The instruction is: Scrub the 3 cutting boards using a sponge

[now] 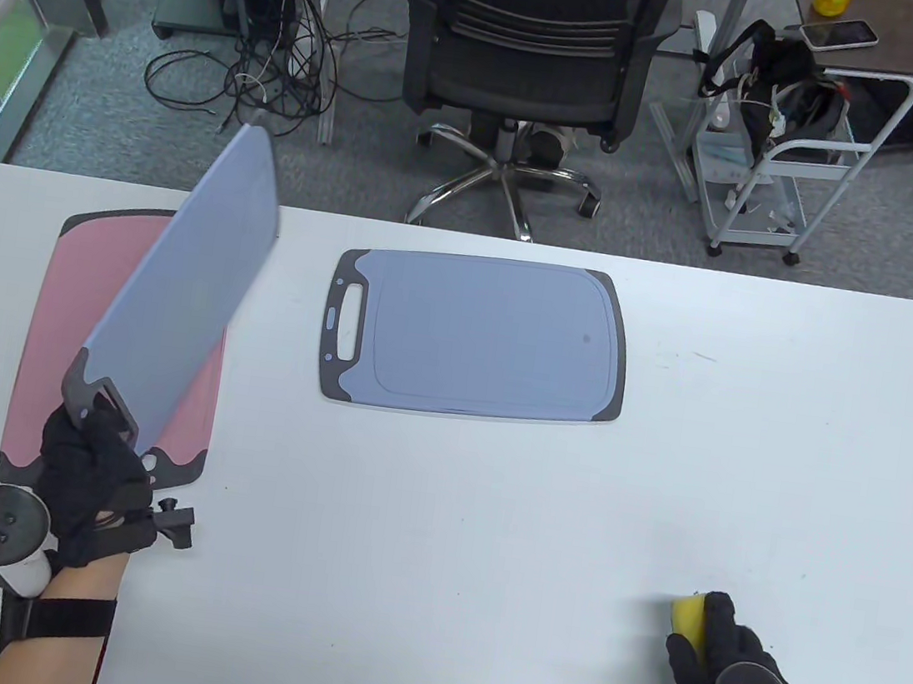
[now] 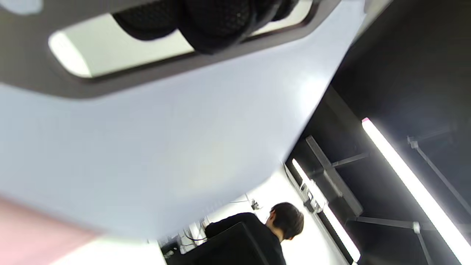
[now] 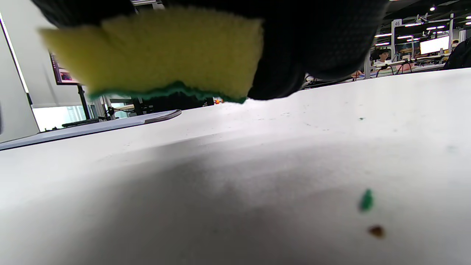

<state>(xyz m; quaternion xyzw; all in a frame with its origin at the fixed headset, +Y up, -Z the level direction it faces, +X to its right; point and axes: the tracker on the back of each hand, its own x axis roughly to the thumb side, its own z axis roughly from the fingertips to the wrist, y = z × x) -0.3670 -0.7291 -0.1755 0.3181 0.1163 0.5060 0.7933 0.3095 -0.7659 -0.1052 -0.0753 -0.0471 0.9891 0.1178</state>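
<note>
My left hand (image 1: 92, 462) grips the dark handle end of a blue-grey cutting board (image 1: 187, 281) and holds it tilted up off the table, its far end high. Under it a pink cutting board (image 1: 43, 355) lies flat at the left. A second blue-grey board (image 1: 490, 338) with a dark rim lies flat in the middle. My right hand (image 1: 716, 670) holds a yellow sponge (image 1: 690, 623) with a green underside at the front right, just above the table. In the left wrist view my fingers (image 2: 217, 22) pass through the lifted board's handle slot (image 2: 121, 55).
The white table (image 1: 482, 530) carries small green and brown specks (image 3: 366, 200) near the sponge. Beyond the far edge stand an office chair (image 1: 527, 57) and a white cart (image 1: 790, 167). A person (image 2: 257, 232) sits in the background.
</note>
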